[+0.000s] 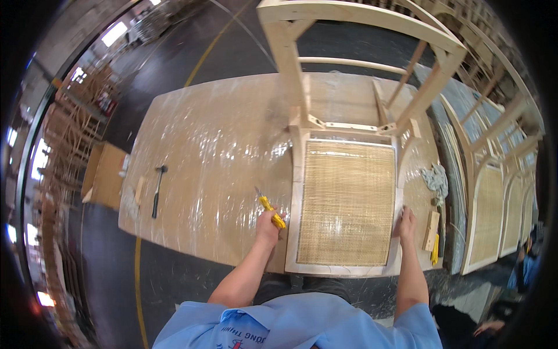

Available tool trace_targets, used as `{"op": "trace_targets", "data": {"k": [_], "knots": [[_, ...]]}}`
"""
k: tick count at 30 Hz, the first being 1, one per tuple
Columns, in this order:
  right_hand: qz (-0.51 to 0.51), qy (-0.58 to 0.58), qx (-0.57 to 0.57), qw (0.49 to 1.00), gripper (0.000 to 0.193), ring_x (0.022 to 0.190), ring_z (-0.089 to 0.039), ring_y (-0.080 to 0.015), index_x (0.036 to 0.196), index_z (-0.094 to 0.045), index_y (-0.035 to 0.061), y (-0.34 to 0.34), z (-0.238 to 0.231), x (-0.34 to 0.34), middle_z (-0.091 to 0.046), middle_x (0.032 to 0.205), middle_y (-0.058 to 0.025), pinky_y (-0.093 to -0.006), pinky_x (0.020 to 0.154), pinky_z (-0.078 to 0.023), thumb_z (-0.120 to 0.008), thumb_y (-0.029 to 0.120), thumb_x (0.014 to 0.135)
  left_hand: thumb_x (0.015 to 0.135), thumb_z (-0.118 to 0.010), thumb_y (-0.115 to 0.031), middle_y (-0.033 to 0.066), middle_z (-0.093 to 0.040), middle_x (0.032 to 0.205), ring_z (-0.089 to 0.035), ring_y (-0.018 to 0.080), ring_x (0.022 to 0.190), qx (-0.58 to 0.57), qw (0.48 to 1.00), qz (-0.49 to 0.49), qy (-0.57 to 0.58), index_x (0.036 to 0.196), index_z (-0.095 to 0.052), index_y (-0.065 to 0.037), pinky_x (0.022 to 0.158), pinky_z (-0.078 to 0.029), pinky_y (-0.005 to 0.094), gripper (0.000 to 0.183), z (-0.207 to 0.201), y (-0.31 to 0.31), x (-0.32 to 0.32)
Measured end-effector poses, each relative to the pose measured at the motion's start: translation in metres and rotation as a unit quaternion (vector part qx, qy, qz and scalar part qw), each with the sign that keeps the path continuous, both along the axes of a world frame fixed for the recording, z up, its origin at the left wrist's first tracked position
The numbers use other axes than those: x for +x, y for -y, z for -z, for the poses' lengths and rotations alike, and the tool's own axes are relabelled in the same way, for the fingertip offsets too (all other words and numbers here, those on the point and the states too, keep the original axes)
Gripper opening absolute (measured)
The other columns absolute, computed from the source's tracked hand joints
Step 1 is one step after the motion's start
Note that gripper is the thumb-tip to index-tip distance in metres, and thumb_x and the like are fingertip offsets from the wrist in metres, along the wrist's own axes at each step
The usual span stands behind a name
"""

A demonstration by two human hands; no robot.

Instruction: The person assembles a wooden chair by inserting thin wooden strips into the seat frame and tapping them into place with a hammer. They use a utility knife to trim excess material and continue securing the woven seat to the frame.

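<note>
A light wooden chair frame (294,215) lies on the wrapped table in front of me, its woven cane panel (347,203) facing up and its legs rising at the far end. My left hand (268,227) is closed around a yellow utility knife (271,210) just left of the frame, the tip pointing away from me. On the other side, my right hand (406,224) rests against the frame's right edge, fingers extended together and partly hidden. Whether it grips the rail cannot be made out.
On the table's left lie a hammer (158,192) and a small wood piece (139,190). To the right are a crumpled cloth (435,179), a wooden block (430,231) and a yellow-handled tool (435,250). More cane chair frames (485,215) stand at right; a cardboard box (106,174) sits at left.
</note>
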State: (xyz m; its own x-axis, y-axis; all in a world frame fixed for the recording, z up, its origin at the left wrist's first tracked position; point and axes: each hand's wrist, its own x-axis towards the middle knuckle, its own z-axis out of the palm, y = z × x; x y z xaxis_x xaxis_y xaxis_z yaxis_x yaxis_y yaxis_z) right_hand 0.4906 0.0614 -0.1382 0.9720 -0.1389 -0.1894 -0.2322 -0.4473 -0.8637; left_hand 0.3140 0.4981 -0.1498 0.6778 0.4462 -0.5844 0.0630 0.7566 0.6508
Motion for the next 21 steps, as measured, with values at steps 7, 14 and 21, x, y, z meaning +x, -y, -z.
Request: {"op": "trace_targets", "data": {"k": [7, 14, 21], "knots": [[0.115, -0.104, 0.151, 0.976, 0.062, 0.120, -0.060, -0.0263, 0.142, -0.050, -0.0057, -0.051, 0.006, 0.028, -0.060, 0.135, -0.0202, -0.0386, 0.106, -0.044, -0.039, 0.045, 0.108, 0.094, -0.054, -0.017, 0.0105, -0.059, 0.105, -0.062, 0.0283, 0.096, -0.008, 0.995, -0.102, 0.015, 0.113, -0.056, -0.005, 0.086, -0.053, 0.0458, 0.023, 0.018, -0.012, 0.054], [0.111, -0.066, 0.027, 0.991, 0.054, 0.095, -0.061, -0.0197, 0.103, -0.069, -0.0055, -0.057, -0.014, 0.016, -0.071, 0.099, -0.0135, -0.0356, 0.088, -0.047, -0.048, 0.044, 0.106, 0.103, -0.048, -0.024, 0.0097, -0.060, 0.110, -0.059, 0.0242, 0.102, -0.047, 0.988, -0.146, 0.008, 0.119, -0.054, -0.004, 0.097, -0.049, 0.0405, 0.026, 0.030, -0.002, 0.072], [0.091, -0.043, 0.154, 0.983, 0.049, 0.098, -0.063, -0.0170, 0.112, -0.072, -0.0018, -0.069, 0.017, 0.003, -0.074, 0.102, -0.0132, -0.0325, 0.091, -0.049, -0.051, 0.042, 0.106, 0.104, -0.045, -0.026, 0.0100, -0.059, 0.112, -0.058, 0.0240, 0.102, -0.008, 0.988, -0.151, -0.027, 0.122, -0.053, -0.004, 0.095, -0.048, 0.0406, 0.029, 0.014, -0.014, 0.051]]}}
